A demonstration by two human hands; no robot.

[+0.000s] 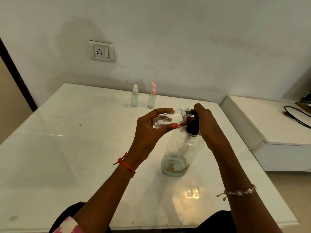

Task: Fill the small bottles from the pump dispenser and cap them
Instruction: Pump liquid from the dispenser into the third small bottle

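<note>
Above the table (67, 148), right hand (206, 122) covers pump head (193, 126).

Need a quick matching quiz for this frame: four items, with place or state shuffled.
Things:
1. small bottle
2. dispenser
3. spray bottle
4. socket

Place or state:
A. on the wall
B. standing at the back of the table
C. held on its side in the left hand, uncapped
D. standing under the right hand, black pump

Pairs: 1-C, 2-D, 3-B, 4-A
</note>
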